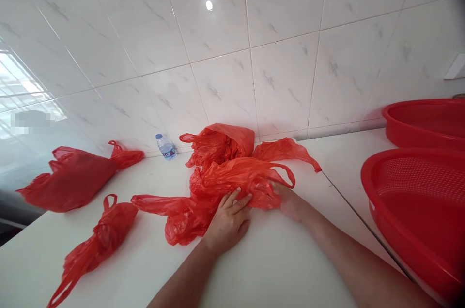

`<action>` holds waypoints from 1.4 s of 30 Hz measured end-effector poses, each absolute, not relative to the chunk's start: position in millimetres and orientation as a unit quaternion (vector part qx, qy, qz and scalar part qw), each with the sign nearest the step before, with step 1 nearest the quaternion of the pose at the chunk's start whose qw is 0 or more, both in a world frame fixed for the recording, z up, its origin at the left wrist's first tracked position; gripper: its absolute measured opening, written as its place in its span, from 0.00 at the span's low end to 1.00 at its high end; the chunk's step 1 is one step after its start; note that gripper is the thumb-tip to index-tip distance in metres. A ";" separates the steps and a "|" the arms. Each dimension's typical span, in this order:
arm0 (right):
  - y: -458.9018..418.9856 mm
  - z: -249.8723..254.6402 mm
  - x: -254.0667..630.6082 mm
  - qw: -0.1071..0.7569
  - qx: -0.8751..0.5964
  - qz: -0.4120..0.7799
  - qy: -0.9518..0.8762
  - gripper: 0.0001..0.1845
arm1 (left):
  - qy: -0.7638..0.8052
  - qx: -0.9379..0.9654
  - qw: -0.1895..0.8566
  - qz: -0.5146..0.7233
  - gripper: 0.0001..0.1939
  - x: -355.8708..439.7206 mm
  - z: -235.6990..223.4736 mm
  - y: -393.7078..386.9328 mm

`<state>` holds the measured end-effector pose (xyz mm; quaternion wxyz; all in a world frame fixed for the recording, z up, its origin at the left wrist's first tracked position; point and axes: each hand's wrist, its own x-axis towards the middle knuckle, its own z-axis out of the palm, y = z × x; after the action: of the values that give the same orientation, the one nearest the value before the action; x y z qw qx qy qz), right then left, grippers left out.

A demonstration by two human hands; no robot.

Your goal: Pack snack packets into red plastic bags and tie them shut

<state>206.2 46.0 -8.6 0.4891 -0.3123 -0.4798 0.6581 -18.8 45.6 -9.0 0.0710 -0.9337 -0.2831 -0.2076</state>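
Note:
A heap of crumpled red plastic bags (pixel 225 172) lies on the white table in front of me. My left hand (pixel 230 218) rests on the near side of the heap, its fingers stretched out and spread over the thin plastic. From the right, my right hand (pixel 288 199) reaches into the folds of a bag beside a looped handle. Red film covers its fingers, so their grip is hidden. At the back of the heap, a fuller red bag (pixel 241 138) holds more bunched plastic.
Left of the heap lie a tied red bag (pixel 112 228) and a larger filled red bag (pixel 78 177). A small water bottle (pixel 166 147) stands against the tiled wall (pixel 286 70). Red plastic baskets (pixel 374 177) (pixel 395 129) occupy the right side, past a seam in the tabletop.

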 end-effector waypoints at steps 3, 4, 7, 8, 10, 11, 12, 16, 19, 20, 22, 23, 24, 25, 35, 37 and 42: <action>44.8 -10.4 200.7 0.459 -0.308 0.679 -0.482 0.17 | -0.264 -0.937 0.052 -0.224 0.16 -17.4 -9.1 43.9; 45.3 -10.8 198.8 0.463 -0.315 0.675 -0.480 0.17 | -0.254 -0.937 0.048 -0.235 0.14 -17.2 -9.2 43.2; 47.6 -11.2 196.2 0.488 -0.314 0.676 -0.455 0.16 | -0.225 -0.935 0.043 -0.272 0.12 -17.5 -8.8 41.4; 48.2 -11.2 196.5 0.498 -0.308 0.679 -0.443 0.16 | -0.222 -0.933 0.042 -0.281 0.12 -17.6 -8.5 40.9; 48.8 -11.4 198.8 0.526 -0.297 0.680 -0.415 0.16 | -0.227 -0.929 0.040 -0.289 0.11 -17.4 -7.8 40.4; 48.8 -11.6 200.5 0.539 -0.295 0.680 -0.401 0.16 | -0.233 -0.928 0.039 -0.289 0.11 -17.1 -7.6 40.3; 48.7 -11.8 202.5 0.550 -0.295 0.678 -0.387 0.15 | -0.240 -0.927 0.038 -0.287 0.10 -16.7 -7.5 40.2; 47.2 -9.8 211.3 0.589 -0.286 0.669 -0.350 0.07 | -0.260 -0.924 0.048 -0.278 0.11 -16.1 -8.3 39.5; 44.9 -4.1 216.5 0.596 -0.290 0.658 -0.357 0.05 | -0.282 -0.902 0.112 -0.307 0.13 -21.7 -7.8 35.5; 44.0 -2.0 217.5 0.594 -0.299 0.653 -0.363 0.05 | -0.299 -0.887 0.138 -0.323 0.13 -25.7 -7.1 33.1; 42.9 1.0 218.6 0.592 -0.322 0.640 -0.370 0.05 | -0.355 -0.852 0.174 -0.343 0.09 -36.8 -5.2 27.4; 42.8 1.5 218.6 0.592 -0.329 0.636 -0.370 0.05 | -0.395 -0.834 0.179 -0.342 0.07 -43.5 -4.2 24.6; 43.3 1.1 218.5 0.594 -0.332 0.634 -0.368 0.05 | -0.441 -0.816 0.175 -0.331 0.05 -50.5 -3.3 22.4; 44.1 0.1 218.2 0.596 -0.328 0.636 -0.365 0.06 | -0.490 -0.799 0.161 -0.308 0.05 -57.5 -2.6 21.2; 44.9 -5.5 215.7 0.596 -0.284 0.662 -0.356 0.10 | -0.563 -0.759 0.171 -0.279 0.16 -83.5 -12.5 58.3; 42.5 -5.2 212.2 0.586 -0.289 0.661 -0.369 0.11 | -0.553 -0.747 0.180 -0.322 0.16 -79.0 -11.0 54.1; 38.2 -8.2 196.3 0.533 -0.296 0.648 -0.457 0.11 | -0.469 -0.779 0.064 -0.412 0.10 -50.6 5.0 26.5</action>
<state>196.3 38.2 -8.2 0.5330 -0.2965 -0.4567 0.6476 -50.6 26.5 5.0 0.0641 -0.7790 -0.4686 -0.4116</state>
